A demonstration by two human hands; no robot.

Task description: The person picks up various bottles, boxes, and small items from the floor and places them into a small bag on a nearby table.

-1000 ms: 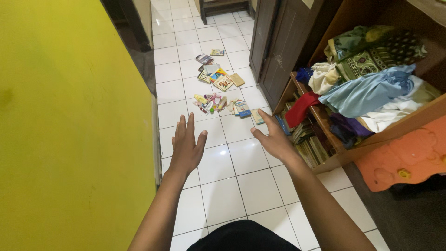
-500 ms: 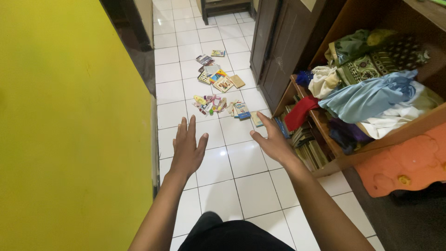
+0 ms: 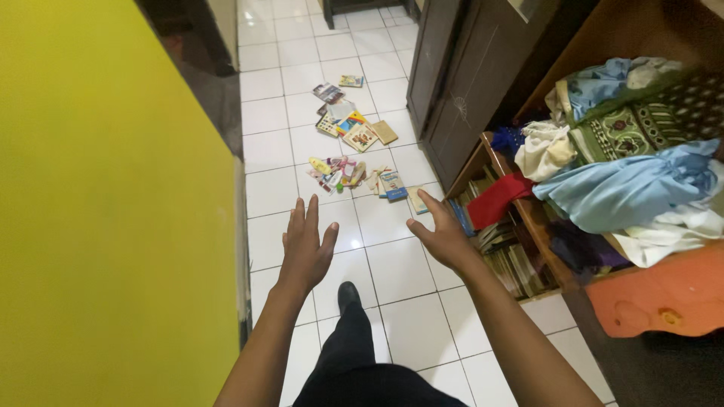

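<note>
White floor tiles (image 3: 400, 264) are stretching down a narrow hallway, seen from a camera on the person's head. Both bare hands are reaching forward with nothing in them. The left hand (image 3: 305, 245) is spread flat, palm down, fingers apart. The right hand (image 3: 441, 234) is open too, turned slightly on edge, thumb out. Neither is touching anything.

Compared with a moment earlier, the person is stepping forward: a dark-trousered leg and shoe (image 3: 348, 295) are now showing on the tiles between the arms, where before only a dark lap was filling the bottom edge. The hands are keeping the same open pose, and the view is sliding closer to the clutter ahead.

That clutter is lying on the floor just beyond the fingertips: a scatter of small colourful toys (image 3: 337, 172), a few small books (image 3: 392, 183) beside them, and farther off a second heap of booklets and cards (image 3: 351, 126). The nearest book (image 3: 417, 200) is lying just past the right hand's fingers.

To the right, a wooden shelf (image 3: 528, 215) is holding heaped clothes (image 3: 626, 188), a red cloth (image 3: 504, 197) hanging over its edge, and rows of books (image 3: 513, 260) below. An orange panel (image 3: 656, 294) is covering part of the shelf front.

A yellow wall (image 3: 105, 196) is blocking the whole left side. The shelf's top and far end are being cut off by the frame, the toys are too small to identify, and the dark cabinet (image 3: 460, 83) is hiding whatever stands behind it.
</note>
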